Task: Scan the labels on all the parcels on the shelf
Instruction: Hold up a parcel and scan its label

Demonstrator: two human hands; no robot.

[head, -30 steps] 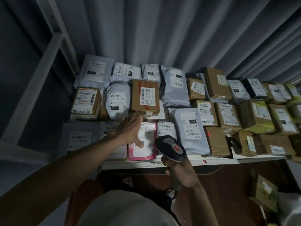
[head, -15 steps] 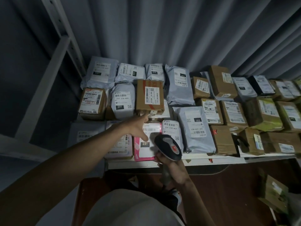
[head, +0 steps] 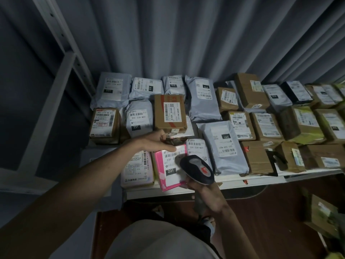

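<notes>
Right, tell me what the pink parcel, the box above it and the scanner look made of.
Pink parcel: glossy plastic film, judging by its sheen, with a white paper label.
Box: brown corrugated cardboard, matte, red-printed tape across it.
Scanner: hard moulded plastic, dark and smooth, grey inlay with a red button.

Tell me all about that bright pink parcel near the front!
The pink parcel looks like a glossy plastic mailer, flat, lying at the shelf's front edge. Its white label carries a barcode and a black "231" tag. The left hand rests fingers on its top edge; the right hand points a barcode scanner over it.
</notes>
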